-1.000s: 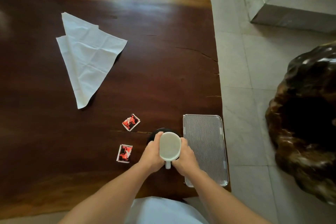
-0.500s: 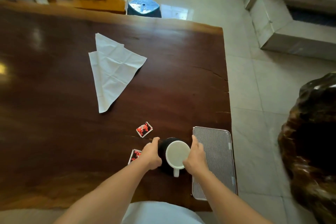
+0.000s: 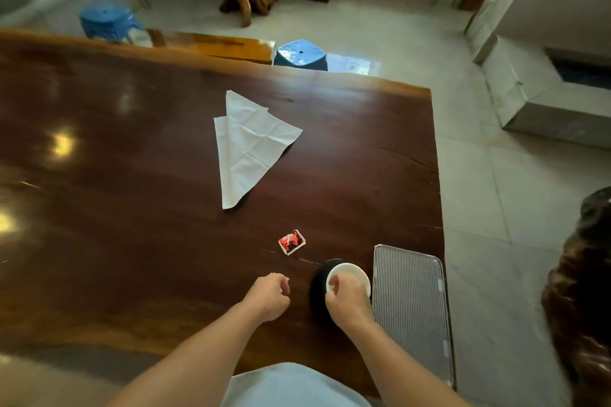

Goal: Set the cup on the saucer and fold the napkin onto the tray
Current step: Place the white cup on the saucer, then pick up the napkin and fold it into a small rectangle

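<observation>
**Cup on saucer, napkin out on the table**

The white napkin [image 3: 248, 145] lies in a loose triangle mid-table [image 3: 132, 208], well apart from the tray. The left hand [image 3: 269, 296] hovers with fingers curled; whether it holds anything, I cannot tell. A red sachet [image 3: 292, 242] lies beyond it. The cup [image 3: 350, 274] stands on the black saucer [image 3: 316, 287], the right hand [image 3: 347, 301] gripping its near side. The ribbed tray [image 3: 410, 307] sits just beside them.

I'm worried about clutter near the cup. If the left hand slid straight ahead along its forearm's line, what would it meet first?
Probably the red packet, lying just ahead of the left hand on the table, though the hand might slip just past it.
</observation>
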A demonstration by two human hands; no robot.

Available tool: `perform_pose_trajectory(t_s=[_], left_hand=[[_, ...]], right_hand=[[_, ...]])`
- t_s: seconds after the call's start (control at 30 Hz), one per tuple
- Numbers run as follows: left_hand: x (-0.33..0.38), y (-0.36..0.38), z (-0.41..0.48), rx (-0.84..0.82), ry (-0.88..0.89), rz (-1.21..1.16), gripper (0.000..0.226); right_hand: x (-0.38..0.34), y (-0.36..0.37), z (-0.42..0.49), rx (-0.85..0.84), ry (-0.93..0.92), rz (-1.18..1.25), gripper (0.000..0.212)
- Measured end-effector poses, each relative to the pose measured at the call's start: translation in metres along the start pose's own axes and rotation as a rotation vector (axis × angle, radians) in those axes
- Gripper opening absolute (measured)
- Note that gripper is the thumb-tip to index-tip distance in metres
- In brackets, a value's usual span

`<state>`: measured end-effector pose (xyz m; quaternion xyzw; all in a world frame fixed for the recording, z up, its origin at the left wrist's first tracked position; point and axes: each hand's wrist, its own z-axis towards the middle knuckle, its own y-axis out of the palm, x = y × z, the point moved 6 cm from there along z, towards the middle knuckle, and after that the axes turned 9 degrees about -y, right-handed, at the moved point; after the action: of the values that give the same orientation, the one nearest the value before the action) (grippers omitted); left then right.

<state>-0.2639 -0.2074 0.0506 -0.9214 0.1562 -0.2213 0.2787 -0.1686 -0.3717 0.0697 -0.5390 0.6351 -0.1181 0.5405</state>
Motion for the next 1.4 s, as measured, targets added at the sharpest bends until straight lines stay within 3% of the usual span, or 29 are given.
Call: perform_pose_trajectory(t_s=[0.77, 1.17, 1.4], left_hand=[[-0.011, -0.02, 0.024, 0.056, -0.03, -0.039, 0.019], [-0.027, -0.085, 0.095, 0.071, -0.219, -0.155, 0.022], [-0.024, -0.132, 0.139, 0.26, -0.285, -0.264, 0.032]], right_hand=[[-0.031, 0.018, 0.037, -0.134, -0.05, -0.015, 0.023], [-0.083, 0.031, 0.127, -0.167, -0.005, -0.009, 0.018], [-0.12, 0.038, 0.194, -0.137, 0.002, 0.012, 0.052]])
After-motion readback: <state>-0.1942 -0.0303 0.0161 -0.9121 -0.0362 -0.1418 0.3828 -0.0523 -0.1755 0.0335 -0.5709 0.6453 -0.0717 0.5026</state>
